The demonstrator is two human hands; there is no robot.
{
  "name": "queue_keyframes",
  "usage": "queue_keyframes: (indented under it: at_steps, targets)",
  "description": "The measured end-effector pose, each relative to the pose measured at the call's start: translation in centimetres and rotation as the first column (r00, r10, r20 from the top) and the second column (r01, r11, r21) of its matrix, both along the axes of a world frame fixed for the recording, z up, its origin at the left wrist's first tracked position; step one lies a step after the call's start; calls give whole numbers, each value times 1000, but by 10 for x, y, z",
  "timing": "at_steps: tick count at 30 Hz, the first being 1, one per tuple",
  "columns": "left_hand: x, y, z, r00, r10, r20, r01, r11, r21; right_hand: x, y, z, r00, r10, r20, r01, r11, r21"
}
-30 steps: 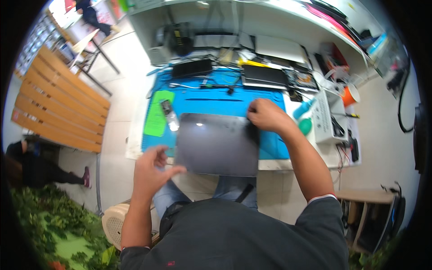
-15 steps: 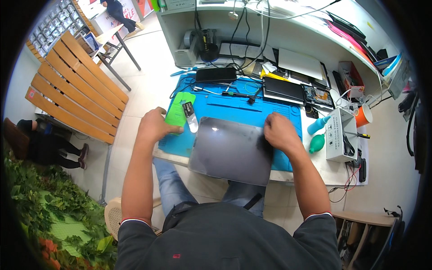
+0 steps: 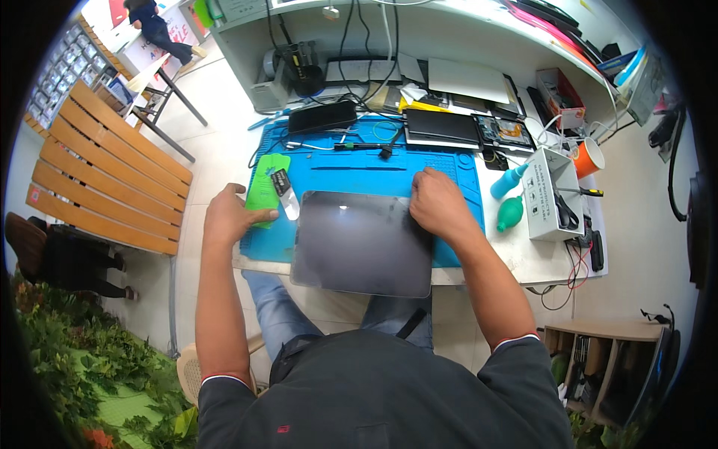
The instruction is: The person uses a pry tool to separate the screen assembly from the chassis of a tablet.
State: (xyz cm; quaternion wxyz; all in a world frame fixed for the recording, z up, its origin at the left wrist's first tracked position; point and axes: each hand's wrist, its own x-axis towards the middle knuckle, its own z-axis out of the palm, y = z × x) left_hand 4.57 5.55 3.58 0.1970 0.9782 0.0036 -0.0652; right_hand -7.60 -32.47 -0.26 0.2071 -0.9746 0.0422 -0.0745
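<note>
A dark, glossy tablet-sized panel (image 3: 360,243) with rounded corners lies in front of me, its near edge overhanging the bench above my lap. At its upper right edge, my right hand (image 3: 441,203) is closed with fingers curled down. Whatever those fingers hold, if anything, is hidden. My left hand (image 3: 227,215) stays open at the left edge of the blue mat (image 3: 359,176), thumb stretched toward a bright green packet (image 3: 262,196). A small black-and-white packet (image 3: 284,192) partly overlaps the green one, just left of the panel.
Behind the panel lie a black phone-like slab (image 3: 321,117), a thin dark tool (image 3: 351,147) and an opened device (image 3: 503,132). A green air blower (image 3: 510,214), blue bottle (image 3: 509,182) and white box (image 3: 552,196) stand right. Cables (image 3: 393,52) hang at the back.
My view has shifted, so the bench and everything on it appear farther left and slightly higher. Both hands keep nearly the same places beside the panel and the green packet.
</note>
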Motion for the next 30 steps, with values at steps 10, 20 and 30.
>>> queue_keyframes:
  at_steps: [10, 20, 30]
  targets:
    - [18, 35, -34, 995, -54, -87, 6, 878, -479, -1, 5, -3, 998, -31, 52, 31, 999, -6]
    - [-17, 92, -17, 983, 32, -182, -159, 647, -746, -2, 4, -4, 998, -52, 48, 51, 998, 24]
    - [-29, -36, 25, 861, -509, -28, 229, 436, -870, -8, 2, 6, 999, -41, 1, 41, 994, 99]
